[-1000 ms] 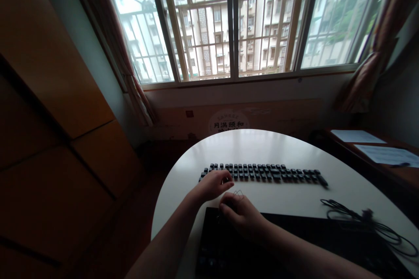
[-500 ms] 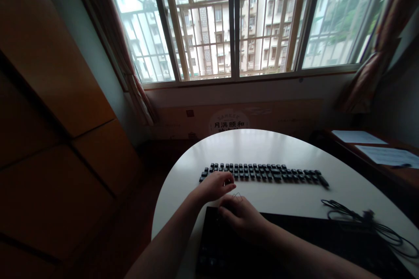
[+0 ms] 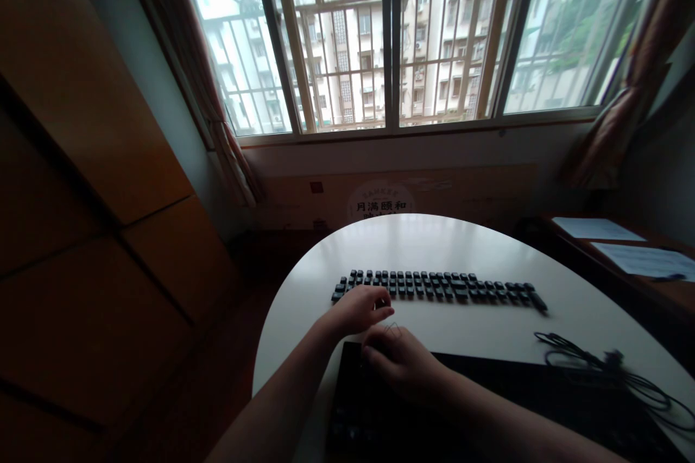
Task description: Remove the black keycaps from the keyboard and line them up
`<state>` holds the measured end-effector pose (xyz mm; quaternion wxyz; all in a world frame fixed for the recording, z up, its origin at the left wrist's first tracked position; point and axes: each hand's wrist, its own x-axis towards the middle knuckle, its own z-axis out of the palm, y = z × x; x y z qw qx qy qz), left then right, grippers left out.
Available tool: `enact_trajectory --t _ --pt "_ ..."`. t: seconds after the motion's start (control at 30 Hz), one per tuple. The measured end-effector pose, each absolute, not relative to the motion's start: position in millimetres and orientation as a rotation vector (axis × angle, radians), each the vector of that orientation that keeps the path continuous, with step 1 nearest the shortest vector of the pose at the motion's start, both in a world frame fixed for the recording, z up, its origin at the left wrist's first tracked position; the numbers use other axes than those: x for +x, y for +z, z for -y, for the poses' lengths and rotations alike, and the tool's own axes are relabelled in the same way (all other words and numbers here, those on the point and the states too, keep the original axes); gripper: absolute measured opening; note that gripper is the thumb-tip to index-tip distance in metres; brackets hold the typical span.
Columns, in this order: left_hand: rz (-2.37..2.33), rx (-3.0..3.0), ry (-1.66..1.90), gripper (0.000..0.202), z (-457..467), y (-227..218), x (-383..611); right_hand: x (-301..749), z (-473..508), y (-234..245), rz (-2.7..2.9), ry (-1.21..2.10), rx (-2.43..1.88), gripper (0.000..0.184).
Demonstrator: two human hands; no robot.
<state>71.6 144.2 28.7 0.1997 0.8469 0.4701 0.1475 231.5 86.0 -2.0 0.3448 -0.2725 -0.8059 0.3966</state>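
My right hand (image 3: 405,358) is closed around a thin wire keycap puller (image 3: 392,330), whose bent wire ends stick up past the fingers. It rests over the upper left part of a black keyboard (image 3: 489,383). Just beyond it, my left hand (image 3: 363,309) is curled, thumb and forefinger near each other; a dark patch shows between them, too small to make out. Rows of loose black keycaps (image 3: 428,282) lie behind my left hand, which covers some at the left end. Shadow and my right arm hide much of the keyboard.
A coiled black cable (image 3: 624,372) lies at the right on the round white table (image 3: 428,242). Papers (image 3: 646,260) and a pen rest on a brown surface farther right. A wooden cabinet (image 3: 108,181) stands left, and a barred window (image 3: 391,51) is ahead.
Both hands stay nearly in place; the right hand's fingers have turned slightly. The view has shifted a little.
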Motion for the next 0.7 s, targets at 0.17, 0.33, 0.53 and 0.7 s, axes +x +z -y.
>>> enact_trajectory --t 0.17,0.33,0.53,0.7 --pt "-1.316 2.369 0.407 0.014 -144.3 27.5 72.6 232.0 -85.0 -2.2 2.136 1.019 -0.708 0.011" --pt "-1.312 2.376 0.396 0.015 -146.2 23.7 71.9 233.1 -85.0 -0.8 2.143 1.015 -0.71 0.01" --pt "-1.322 2.395 0.355 0.015 -146.4 24.5 73.1 232.3 -86.1 -1.8 2.151 0.976 -0.713 0.01" --pt "-1.348 2.425 0.394 0.014 -145.7 25.6 74.5 232.5 -85.2 -1.4 2.154 0.979 -0.72 0.01"
